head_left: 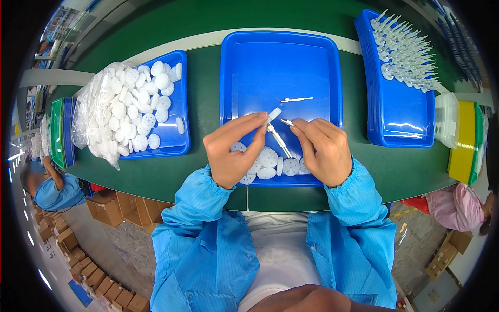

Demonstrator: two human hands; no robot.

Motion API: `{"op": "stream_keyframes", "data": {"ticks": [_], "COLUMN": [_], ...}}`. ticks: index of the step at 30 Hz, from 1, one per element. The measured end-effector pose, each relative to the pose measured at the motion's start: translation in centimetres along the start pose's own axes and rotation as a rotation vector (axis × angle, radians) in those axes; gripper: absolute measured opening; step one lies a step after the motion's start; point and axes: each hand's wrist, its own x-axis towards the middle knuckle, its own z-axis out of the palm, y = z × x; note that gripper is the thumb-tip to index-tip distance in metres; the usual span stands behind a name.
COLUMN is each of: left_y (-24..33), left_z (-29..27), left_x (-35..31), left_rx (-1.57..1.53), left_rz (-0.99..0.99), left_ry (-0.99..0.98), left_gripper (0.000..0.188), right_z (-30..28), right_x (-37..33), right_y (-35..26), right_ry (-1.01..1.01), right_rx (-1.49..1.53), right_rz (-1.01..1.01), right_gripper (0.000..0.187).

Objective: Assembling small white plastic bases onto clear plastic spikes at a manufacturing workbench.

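I see the left hand [231, 148] pinching a frosted plastic piece [275, 113] between thumb and forefinger, the right hand [329, 151] with fingertips closed round a slim, pale rod [286, 122]. Both parts sit above the smooth blue tray [280, 62], near round, dotted white discs [267, 157].

Bright centre, bent and seemingly soft edges

blue jacket [208, 255] (finely striped), gathered cuffs [207, 181], white top [280, 244]
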Motion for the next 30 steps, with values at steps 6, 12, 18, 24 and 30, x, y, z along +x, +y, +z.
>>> {"op": "stream_keyframes", "data": {"ticks": [6, 12, 18, 24, 30], "left_y": [0.2, 0.0, 0.0, -0.4, 0.8], "left_z": [0.4, 0.0, -0.4, -0.4, -0.3], "left_x": [-0.1, 0.0, 0.2, 0.0, 0.2], "left_rx": [0.168, 0.011, -0.016, 0.011, -0.125], "left_rz": [0.254, 0.113, 0.155, 0.303, 0.157], "left_ry": [-0.027, -0.084, -0.177, -0.174, -0.104], "left_gripper": [0.029, 0.026, 0.028, 0.032, 0.03], "right_z": [-0.2, -1.0, -1.1, -1.3, -0.8], "right_x": [0.1, 0.2, -0.1, -0.2, -0.3], "right_y": [-0.1, -0.7, 0.0, 0.2, 0.2], "right_ry": [0.033, -0.01, 0.032, 0.049, 0.088], "right_rx": [0.145, 0.297, 0.058, 0.125, 0.188], "right_rz": [0.02, 0.198, -0.093, -0.156, -0.191], "right_gripper": [0.011, 0.007, 0.014, 0.021, 0.022]}}
